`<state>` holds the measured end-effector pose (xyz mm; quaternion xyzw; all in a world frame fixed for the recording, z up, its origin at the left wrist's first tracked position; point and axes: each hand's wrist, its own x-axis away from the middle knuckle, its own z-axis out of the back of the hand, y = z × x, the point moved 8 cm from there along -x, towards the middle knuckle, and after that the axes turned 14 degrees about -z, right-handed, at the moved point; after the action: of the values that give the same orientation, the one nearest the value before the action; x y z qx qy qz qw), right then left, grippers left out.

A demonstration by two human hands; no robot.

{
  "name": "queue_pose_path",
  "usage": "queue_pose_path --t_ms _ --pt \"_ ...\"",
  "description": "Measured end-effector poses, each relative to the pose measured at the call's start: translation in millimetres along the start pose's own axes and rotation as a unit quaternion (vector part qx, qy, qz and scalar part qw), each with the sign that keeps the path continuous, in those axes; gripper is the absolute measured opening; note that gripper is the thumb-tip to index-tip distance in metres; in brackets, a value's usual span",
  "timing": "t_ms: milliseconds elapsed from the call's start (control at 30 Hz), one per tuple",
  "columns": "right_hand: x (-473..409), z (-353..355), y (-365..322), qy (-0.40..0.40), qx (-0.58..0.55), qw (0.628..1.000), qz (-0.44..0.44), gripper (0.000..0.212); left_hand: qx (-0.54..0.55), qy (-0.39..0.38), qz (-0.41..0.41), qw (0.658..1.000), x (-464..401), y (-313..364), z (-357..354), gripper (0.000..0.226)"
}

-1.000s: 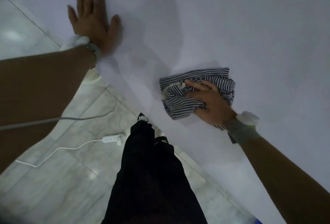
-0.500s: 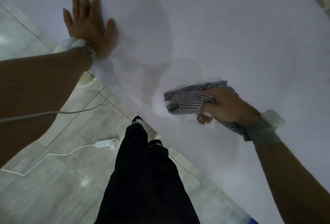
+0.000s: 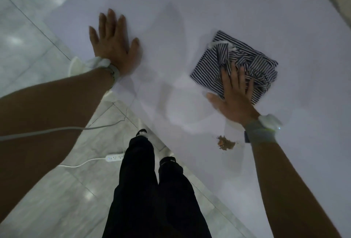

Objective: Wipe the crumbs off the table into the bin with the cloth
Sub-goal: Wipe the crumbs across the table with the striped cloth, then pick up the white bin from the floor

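A navy-and-white striped cloth lies crumpled on the white table. My right hand rests flat on the cloth's near edge, fingers spread and not gripping it. A small brown pile of crumbs sits on the table just below my right wrist, apart from the cloth. My left hand lies flat and spread on the table near its left edge, holding nothing. No bin shows clearly.
The table edge runs diagonally from upper left to lower right, with marble floor beyond it. A white power strip and its cable lie on the floor by my black-trousered legs. A white round object sits under my left wrist.
My right hand had the cloth bunched in a grip; now it lies flat on the cloth, farther up the table. The crumb pile has come into view near my wrist.
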<state>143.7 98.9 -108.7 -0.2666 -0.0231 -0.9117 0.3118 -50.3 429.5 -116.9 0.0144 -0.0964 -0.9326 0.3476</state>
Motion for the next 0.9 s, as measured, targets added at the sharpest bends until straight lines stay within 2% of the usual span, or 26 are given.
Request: queue_pose_path --t_ms 100,300,367,433,500,533,600,633,733,800,900 --pt "2.0 -1.9 26.9 0.014 -0.029 0.999 -0.035 0.079 0.015 -0.020 -0.024 0.999 -3.0 25.4 -10.1 0.078" --pt "2.5 9.1 5.9 0.070 -0.051 0.994 -0.065 0.075 0.048 -0.026 -0.020 0.998 -3.8 7.3 -5.1 0.078" --pt "8.6 16.4 -4.0 0.110 -0.089 0.985 -0.096 0.072 0.069 -0.016 -0.028 0.997 -0.6 9.1 -4.9 0.076" --pt "17.4 25.4 -33.8 0.183 -0.132 0.969 -0.102 0.065 0.092 -0.001 -0.017 0.996 5.1 -3.2 -5.9 0.066" --pt "37.3 44.5 -67.7 0.273 -0.174 0.944 -0.063 0.047 0.157 0.051 -0.024 0.986 5.6 4.5 5.7 0.049" --pt "44.9 41.3 -103.8 0.290 -0.189 0.938 -0.022 0.039 0.212 0.087 -0.022 0.973 10.9 -5.4 10.1 0.038" --pt "62.2 37.4 -167.8 0.265 -0.238 0.934 0.036 0.026 0.330 0.180 -0.030 0.926 23.3 -18.0 28.3 0.019" --pt "69.3 31.9 -207.8 0.225 -0.267 0.935 0.066 0.022 0.353 0.222 -0.016 0.909 33.9 -35.8 35.1 0.016" --pt "87.3 -8.3 -327.0 0.056 -0.332 0.931 0.142 0.021 0.298 0.302 0.101 0.900 80.1 -113.2 49.6 0.023" --pt "90.6 -49.1 -391.2 -0.028 -0.336 0.924 0.179 0.021 0.303 0.303 0.197 0.882 113.4 -182.6 37.1 0.028" --pt "70.8 -129.0 -453.7 -0.136 -0.309 0.929 0.152 0.022 0.373 0.221 0.306 0.848 154.8 -284.1 -20.4 0.031"
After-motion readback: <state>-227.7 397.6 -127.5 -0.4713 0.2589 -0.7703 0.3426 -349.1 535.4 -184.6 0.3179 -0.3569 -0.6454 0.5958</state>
